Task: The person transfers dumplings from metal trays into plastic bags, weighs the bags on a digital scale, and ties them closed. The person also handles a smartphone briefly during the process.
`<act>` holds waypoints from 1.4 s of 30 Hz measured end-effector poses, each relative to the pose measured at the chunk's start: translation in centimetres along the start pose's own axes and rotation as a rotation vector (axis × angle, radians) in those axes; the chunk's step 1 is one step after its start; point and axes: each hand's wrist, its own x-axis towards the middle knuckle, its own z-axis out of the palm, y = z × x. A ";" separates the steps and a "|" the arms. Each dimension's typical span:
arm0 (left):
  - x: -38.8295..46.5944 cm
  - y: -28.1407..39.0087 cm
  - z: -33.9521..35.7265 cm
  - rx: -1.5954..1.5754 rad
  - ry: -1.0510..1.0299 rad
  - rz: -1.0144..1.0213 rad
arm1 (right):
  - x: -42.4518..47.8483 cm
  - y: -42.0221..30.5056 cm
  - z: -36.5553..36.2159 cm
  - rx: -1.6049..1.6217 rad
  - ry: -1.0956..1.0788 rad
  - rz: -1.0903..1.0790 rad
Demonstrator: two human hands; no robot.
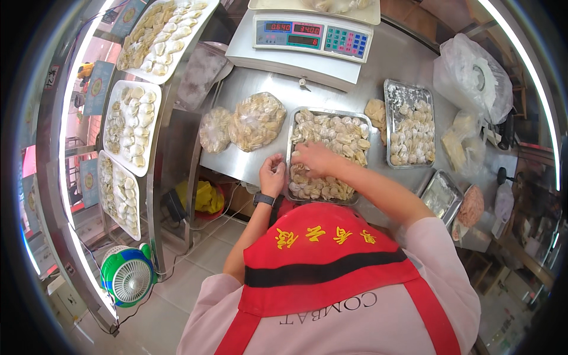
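Note:
A metal tray point(290, 133) full of raw wontons point(332, 133) lies before me on the steel worktop. My right hand point(314, 159) reaches over its left part, fingers down among the wontons; whether they have closed on one is hidden. Just outside the tray's left edge is my left hand point(272, 174), palm turned up and fingers curled. Anything inside those fingers is too hard to make out. Beyond it, two clear plastic bags packed with wontons, a larger bag point(258, 122) and a smaller bag point(215, 130), rest side by side.
A digital scale point(313, 37) stands at the back. To the right are a second wonton tray point(411, 128), a metal pan point(440, 195) and minced meat point(471, 206). White trays of dumplings point(133, 128) line the left rack. A small fan point(131, 277) sits below.

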 end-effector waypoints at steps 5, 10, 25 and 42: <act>1.2 2.2 0.1 -0.086 0.004 -0.035 | 0.4 1.1 -0.2 0.098 0.007 -0.006; 4.6 7.6 -1.1 -0.190 -0.015 0.086 | 0.4 4.5 -0.2 0.520 0.169 -0.118; 27.4 40.4 5.2 0.346 0.385 0.768 | -5.1 4.0 -18.9 1.896 0.579 -0.114; 31.9 44.1 7.1 -0.298 -0.141 0.507 | 3.2 14.6 -40.9 0.148 0.738 0.541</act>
